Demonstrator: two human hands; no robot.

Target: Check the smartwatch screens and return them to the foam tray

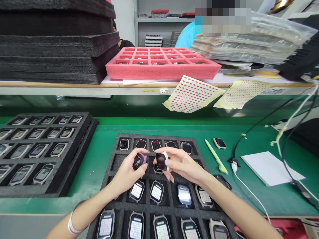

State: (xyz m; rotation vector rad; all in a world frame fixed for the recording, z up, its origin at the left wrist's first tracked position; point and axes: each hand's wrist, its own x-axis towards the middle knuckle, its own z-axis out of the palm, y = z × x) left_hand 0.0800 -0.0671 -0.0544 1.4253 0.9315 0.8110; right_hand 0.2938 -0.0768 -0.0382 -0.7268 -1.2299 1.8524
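My left hand (129, 171) is closed round a small watch body with a purple case (139, 160), held above a black foam tray (113, 186). My right hand (180, 164) pinches a watch body with a cream case (161, 161) right beside it, its dark screen facing me. Both hang over the tray's second row. The tray's far row holds several dark-screened watch bodies (156, 145). The near rows hold several with lit white screens (156, 192).
A second black foam tray (82, 132) full of watch bodies lies at the left. A green pen (215, 156), a loose watch body (219, 143), a white cable (245, 187) and a white pad (270, 167) lie at the right. A pink foam tray (159, 71) and stacked black foam (57, 43) sit on the shelf.
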